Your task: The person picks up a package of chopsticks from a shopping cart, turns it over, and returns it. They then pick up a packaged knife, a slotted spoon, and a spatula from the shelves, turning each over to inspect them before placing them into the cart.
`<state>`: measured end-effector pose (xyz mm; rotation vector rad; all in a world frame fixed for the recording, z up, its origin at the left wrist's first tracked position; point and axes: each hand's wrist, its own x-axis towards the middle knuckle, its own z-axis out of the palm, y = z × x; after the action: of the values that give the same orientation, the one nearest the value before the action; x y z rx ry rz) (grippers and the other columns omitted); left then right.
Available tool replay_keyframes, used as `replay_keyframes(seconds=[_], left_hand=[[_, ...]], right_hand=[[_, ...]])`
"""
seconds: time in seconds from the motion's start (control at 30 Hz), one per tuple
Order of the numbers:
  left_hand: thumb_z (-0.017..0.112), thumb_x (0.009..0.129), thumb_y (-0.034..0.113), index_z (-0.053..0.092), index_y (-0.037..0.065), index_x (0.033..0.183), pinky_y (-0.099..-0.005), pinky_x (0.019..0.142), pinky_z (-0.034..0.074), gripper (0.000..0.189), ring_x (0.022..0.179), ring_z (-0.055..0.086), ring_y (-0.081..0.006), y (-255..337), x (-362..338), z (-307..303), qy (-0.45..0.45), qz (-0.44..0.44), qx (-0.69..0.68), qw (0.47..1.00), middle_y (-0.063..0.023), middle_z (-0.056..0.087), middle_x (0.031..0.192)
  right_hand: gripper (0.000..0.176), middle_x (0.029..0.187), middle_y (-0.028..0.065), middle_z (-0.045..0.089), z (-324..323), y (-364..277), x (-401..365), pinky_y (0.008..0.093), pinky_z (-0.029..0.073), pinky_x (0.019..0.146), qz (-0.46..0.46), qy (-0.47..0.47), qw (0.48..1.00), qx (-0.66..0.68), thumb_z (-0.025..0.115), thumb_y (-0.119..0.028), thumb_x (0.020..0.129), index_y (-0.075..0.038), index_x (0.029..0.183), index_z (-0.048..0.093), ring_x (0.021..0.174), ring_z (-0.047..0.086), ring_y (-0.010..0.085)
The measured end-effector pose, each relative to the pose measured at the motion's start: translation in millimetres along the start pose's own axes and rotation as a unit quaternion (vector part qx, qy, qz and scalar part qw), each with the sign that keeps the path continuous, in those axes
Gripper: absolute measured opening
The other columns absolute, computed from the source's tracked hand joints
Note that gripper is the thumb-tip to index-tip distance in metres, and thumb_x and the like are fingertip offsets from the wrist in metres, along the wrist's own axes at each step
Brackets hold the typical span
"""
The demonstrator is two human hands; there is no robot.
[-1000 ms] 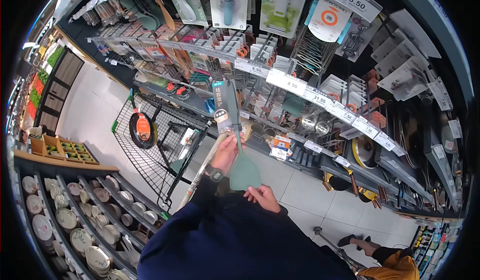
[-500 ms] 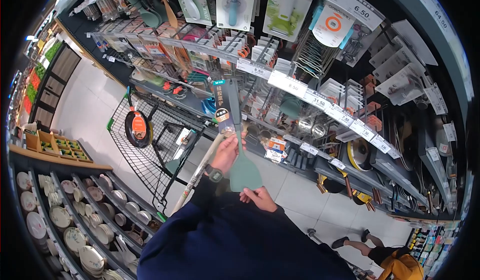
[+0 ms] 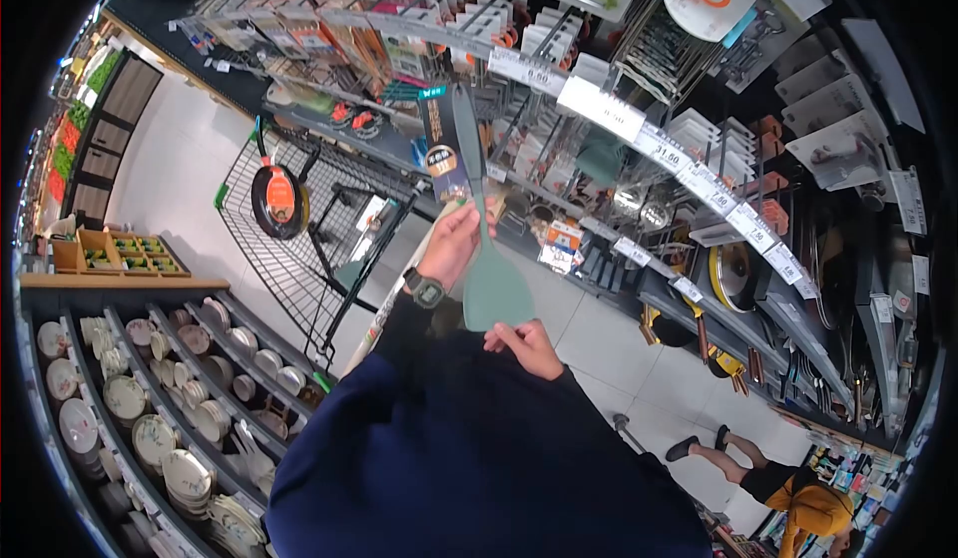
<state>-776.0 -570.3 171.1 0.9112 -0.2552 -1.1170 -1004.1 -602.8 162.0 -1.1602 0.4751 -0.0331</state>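
Observation:
A green spatula (image 3: 497,288) with a long grey-green handle is held upright before my body, its wide blade lowest. My left hand (image 3: 449,249) is closed round the shaft just above the blade, with a dark packaging card (image 3: 442,149) standing beside the handle. At the blade's lower right corner, my right hand (image 3: 526,346) pinches the edge between thumb and fingers. A watch (image 3: 426,289) sits on my left wrist.
A wire shopping cart (image 3: 289,288) at left holds a labelled frying pan (image 3: 281,202). Kitchen tools hang on shelves with price labels (image 3: 599,107) ahead. Bowls and plates fill a rack (image 3: 150,398) at lower left. Another person (image 3: 798,498) is at lower right.
Both hands and the spatula appear higher in the view. The shelf goods ahead have shifted up and the dish rack slightly. The other person's posture has changed a little.

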Motion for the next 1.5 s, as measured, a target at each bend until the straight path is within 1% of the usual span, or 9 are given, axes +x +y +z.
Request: replay_keyframes(seconds=[0.2, 0.53, 0.7, 0.83, 1.17, 1.27, 1.33, 1.43, 1.5], left_hand=[[0.050, 0.102, 0.021, 0.051, 0.000, 0.134, -0.0288, 0.088, 0.045, 0.038, 0.095, 0.057, -0.0134, 10.0, 2.2, -1.4, -0.029, 0.000, 0.049, 0.998, -0.0026, 0.060, 0.102], [0.051, 0.102, 0.021, 0.050, -0.002, 0.134, -0.0295, 0.090, 0.045, 0.040, 0.095, 0.058, -0.0143, 15.8, 5.1, -3.3, -0.028, -0.001, 0.050, 0.998, -0.0034, 0.062, 0.102], [0.052, 0.101, 0.024, 0.050, -0.003, 0.134, -0.0298, 0.090, 0.045, 0.042, 0.095, 0.059, -0.0148, 21.0, 4.9, -4.7, -0.023, -0.010, 0.069, 0.997, -0.0035, 0.062, 0.102], [0.053, 0.101, 0.024, 0.050, -0.003, 0.134, -0.0301, 0.089, 0.046, 0.043, 0.094, 0.060, -0.0147, 22.0, 5.2, -8.8, -0.030, -0.015, 0.067, 0.997, -0.0034, 0.062, 0.101], [0.055, 0.100, 0.023, 0.049, -0.003, 0.134, -0.0314, 0.090, 0.048, 0.044, 0.096, 0.062, -0.0173, 15.5, 2.2, -20.2, -0.027, -0.034, 0.024, 0.999, -0.0055, 0.063, 0.105], [0.055, 0.100, 0.023, 0.049, -0.003, 0.134, -0.0321, 0.090, 0.048, 0.043, 0.097, 0.062, -0.0180, 20.3, -1.4, -17.3, -0.010, -0.015, 0.031, 0.999, -0.0059, 0.063, 0.105], [0.054, 0.101, 0.022, 0.049, -0.002, 0.134, -0.0330, 0.091, 0.048, 0.041, 0.098, 0.062, -0.0184, 26.1, -0.9, -15.8, -0.001, 0.004, 0.060, 0.998, -0.0060, 0.063, 0.105], [0.052, 0.101, 0.021, 0.050, -0.001, 0.133, -0.0338, 0.092, 0.047, 0.039, 0.098, 0.062, -0.0186, 28.9, -0.2, -13.8, -0.009, 0.031, 0.073, 0.997, -0.0056, 0.063, 0.105], [0.050, 0.102, 0.022, 0.051, -0.001, 0.132, -0.0338, 0.092, 0.047, 0.038, 0.098, 0.062, -0.0183, 35.5, 2.2, -13.8, -0.012, 0.036, 0.088, 0.995, -0.0052, 0.063, 0.105]], right_hand=[[0.032, 0.081, 0.0093, 0.071, -4.3, -5.3, 2.7, 0.0264, 0.053, 0.068, -0.004, -0.001, 1.000, -0.010, 0.053, -0.022, 0.101, 0.004, 0.093, 0.070, 0.073, 0.067, 0.0131], [0.033, 0.081, 0.0119, 0.072, -5.0, -11.2, 7.1, 0.0279, 0.052, 0.070, 0.011, -0.003, 1.000, -0.013, 0.052, -0.021, 0.101, 0.006, 0.094, 0.070, 0.073, 0.067, 0.0145], [0.031, 0.082, 0.0105, 0.071, -2.4, -19.2, 6.8, 0.0272, 0.053, 0.069, -0.010, -0.016, 1.000, -0.016, 0.052, -0.020, 0.101, 0.005, 0.094, 0.069, 0.076, 0.068, 0.0151], [0.027, 0.085, 0.0091, 0.071, -0.3, -26.2, 6.0, 0.0264, 0.053, 0.067, -0.043, -0.039, 0.998, -0.016, 0.052, -0.018, 0.101, 0.003, 0.096, 0.068, 0.079, 0.070, 0.0159], [0.029, 0.089, 0.0120, 0.071, 0.8, -38.5, 4.7, 0.0288, 0.053, 0.069, -0.041, -0.055, 0.997, -0.023, 0.048, -0.016, 0.102, 0.005, 0.097, 0.067, 0.078, 0.069, 0.0175], [0.029, 0.089, 0.0118, 0.070, 3.3, -32.0, 8.3, 0.0288, 0.053, 0.069, -0.034, -0.022, 0.999, -0.003, 0.047, -0.016, 0.102, 0.006, 0.098, 0.066, 0.076, 0.068, 0.0175], [0.027, 0.086, 0.0111, 0.069, 5.2, -30.2, 15.8, 0.0288, 0.053, 0.069, -0.023, 0.031, 0.997, 0.062, 0.047, -0.016, 0.102, 0.006, 0.103, 0.063, 0.075, 0.066, 0.0173], [0.027, 0.085, 0.0106, 0.068, 3.4, -42.2, 20.7, 0.0289, 0.053, 0.068, -0.016, 0.053, 0.996, 0.076, 0.045, -0.017, 0.103, 0.005, 0.106, 0.061, 0.077, 0.066, 0.0173], [0.024, 0.090, 0.0102, 0.067, -2.8, -39.2, 23.7, 0.0290, 0.052, 0.066, -0.008, 0.027, 0.997, 0.074, 0.048, -0.017, 0.102, 0.004, 0.108, 0.059, 0.078, 0.064, 0.0160]])
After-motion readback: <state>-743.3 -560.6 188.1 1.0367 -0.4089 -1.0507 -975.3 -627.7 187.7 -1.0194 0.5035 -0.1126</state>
